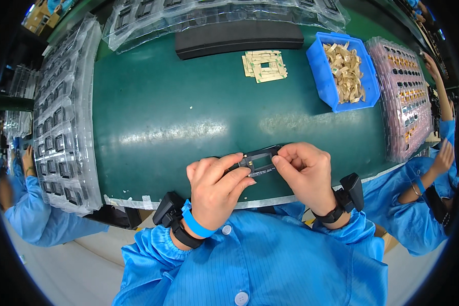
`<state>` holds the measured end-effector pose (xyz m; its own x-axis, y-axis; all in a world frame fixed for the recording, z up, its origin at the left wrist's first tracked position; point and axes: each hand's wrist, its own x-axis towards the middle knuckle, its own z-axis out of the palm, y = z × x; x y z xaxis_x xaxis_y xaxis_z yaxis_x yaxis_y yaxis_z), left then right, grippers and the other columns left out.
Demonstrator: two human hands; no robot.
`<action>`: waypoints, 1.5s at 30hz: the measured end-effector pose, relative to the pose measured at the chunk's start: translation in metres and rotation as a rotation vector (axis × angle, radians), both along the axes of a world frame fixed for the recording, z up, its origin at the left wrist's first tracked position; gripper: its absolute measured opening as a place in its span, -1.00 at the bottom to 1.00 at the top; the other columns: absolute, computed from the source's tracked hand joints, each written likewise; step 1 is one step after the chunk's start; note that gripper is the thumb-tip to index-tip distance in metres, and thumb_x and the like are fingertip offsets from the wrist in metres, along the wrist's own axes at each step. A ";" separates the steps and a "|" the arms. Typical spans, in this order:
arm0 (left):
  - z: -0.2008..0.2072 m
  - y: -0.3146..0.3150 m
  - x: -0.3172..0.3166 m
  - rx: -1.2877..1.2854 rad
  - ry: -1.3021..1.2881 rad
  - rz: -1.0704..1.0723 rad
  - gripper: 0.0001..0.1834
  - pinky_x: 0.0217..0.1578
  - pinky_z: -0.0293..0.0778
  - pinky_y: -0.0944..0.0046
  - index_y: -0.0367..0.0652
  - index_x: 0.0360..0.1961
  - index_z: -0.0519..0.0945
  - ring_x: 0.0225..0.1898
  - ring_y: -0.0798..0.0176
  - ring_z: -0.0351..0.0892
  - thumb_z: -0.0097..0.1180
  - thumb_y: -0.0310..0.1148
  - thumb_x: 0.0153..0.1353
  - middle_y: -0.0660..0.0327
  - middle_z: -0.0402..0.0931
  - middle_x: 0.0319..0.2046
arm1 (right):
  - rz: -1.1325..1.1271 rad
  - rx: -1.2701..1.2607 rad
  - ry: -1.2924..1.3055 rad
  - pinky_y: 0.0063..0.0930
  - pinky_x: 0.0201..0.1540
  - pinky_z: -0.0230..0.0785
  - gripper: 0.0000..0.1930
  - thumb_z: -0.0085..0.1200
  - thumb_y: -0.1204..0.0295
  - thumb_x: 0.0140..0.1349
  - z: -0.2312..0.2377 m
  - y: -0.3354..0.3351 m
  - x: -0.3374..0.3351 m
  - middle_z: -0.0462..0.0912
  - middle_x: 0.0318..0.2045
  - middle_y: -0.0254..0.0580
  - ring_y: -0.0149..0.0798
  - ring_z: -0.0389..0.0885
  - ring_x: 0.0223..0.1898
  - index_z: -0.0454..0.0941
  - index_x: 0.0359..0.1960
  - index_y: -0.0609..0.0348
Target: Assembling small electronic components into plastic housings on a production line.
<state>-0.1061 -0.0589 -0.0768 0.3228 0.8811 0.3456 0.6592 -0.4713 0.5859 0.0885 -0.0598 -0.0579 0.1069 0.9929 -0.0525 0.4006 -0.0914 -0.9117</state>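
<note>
Between my two hands, just above the near part of the green table, is a small black plastic frame [260,161] with a rectangular window in it. My left hand [215,186] grips its left end, thumb and fingers closed on it. On the other end, my right hand [306,173] pinches the right edge between thumb and index finger. Small gold-coloured spots show on the frame near my left fingertips. Whether my right fingertips also hold something thin, I cannot tell. Both wrists carry black straps with boxy devices, and a blue band circles the left one.
Beyond my hands lie beige adhesive sheets [265,66] in front of a long black foam block [239,39]. A blue bin [325,84] holds crumpled tan strips. Clear trays [89,127] of black frames stand left; pinkish trays [400,97] of small parts stand right. Co-workers sit on both sides.
</note>
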 end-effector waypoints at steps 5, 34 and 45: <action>-0.001 0.000 0.000 -0.001 -0.010 -0.002 -0.77 -0.14 0.25 0.22 -0.06 -0.41 0.70 -0.27 0.24 0.50 0.44 -0.31 -0.16 0.28 0.63 -0.16 | 0.015 0.009 -0.036 -0.60 -0.58 0.36 -0.92 0.26 0.57 0.11 0.001 0.001 0.000 0.60 -0.55 -0.21 -0.48 0.55 -0.62 0.61 -0.40 0.31; -0.003 -0.002 -0.002 -0.059 -0.041 -0.021 -0.75 -0.11 0.20 0.21 -0.07 -0.35 0.72 -0.21 0.26 0.48 0.44 -0.34 -0.13 0.32 0.61 -0.13 | 0.023 -0.007 -0.084 -0.64 -0.61 0.33 -0.92 0.28 0.57 0.09 0.004 0.003 -0.001 0.61 -0.55 -0.22 -0.51 0.53 -0.62 0.63 -0.41 0.31; 0.000 0.000 0.000 -0.007 -0.008 -0.026 -0.75 -0.15 0.22 0.22 -0.06 -0.39 0.71 -0.28 0.27 0.47 0.46 -0.34 -0.17 0.31 0.62 -0.16 | 0.020 -0.006 -0.061 -0.64 -0.61 0.33 -0.93 0.27 0.58 0.09 0.005 0.003 -0.002 0.60 -0.56 -0.22 -0.51 0.53 -0.62 0.62 -0.42 0.31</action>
<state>-0.1064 -0.0588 -0.0767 0.3430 0.8749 0.3419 0.6421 -0.4841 0.5944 0.0860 -0.0567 -0.0529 0.0905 0.9945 -0.0522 0.4568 -0.0880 -0.8852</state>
